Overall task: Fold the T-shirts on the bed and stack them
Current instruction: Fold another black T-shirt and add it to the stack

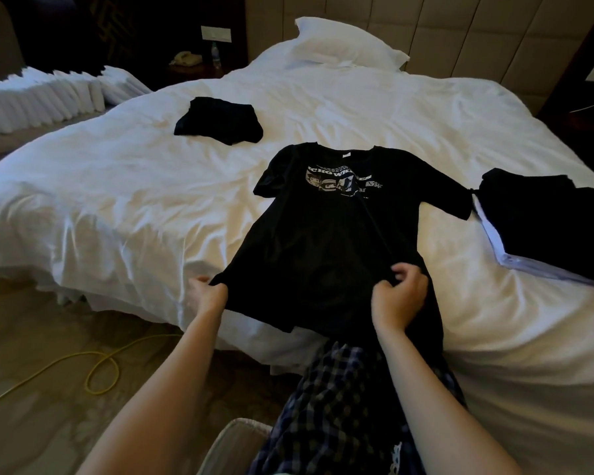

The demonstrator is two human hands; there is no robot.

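A black T-shirt (326, 241) with a white chest print lies spread face up on the white bed (151, 173), collar toward the headboard. My left hand (208, 293) grips its bottom hem at the left corner. My right hand (399, 296) grips the hem further right, fingers curled into the cloth. The hem is lifted slightly off the bed edge. A folded black T-shirt (220, 121) lies further back on the left. A pile of dark garments (546, 221) lies at the right edge of the bed.
A white pillow (343, 42) lies by the padded headboard. Rows of folded white towels (48, 97) stand to the far left. A yellow cable (96, 368) loops on the carpet. My checked trousers (343, 406) press against the bed's edge.
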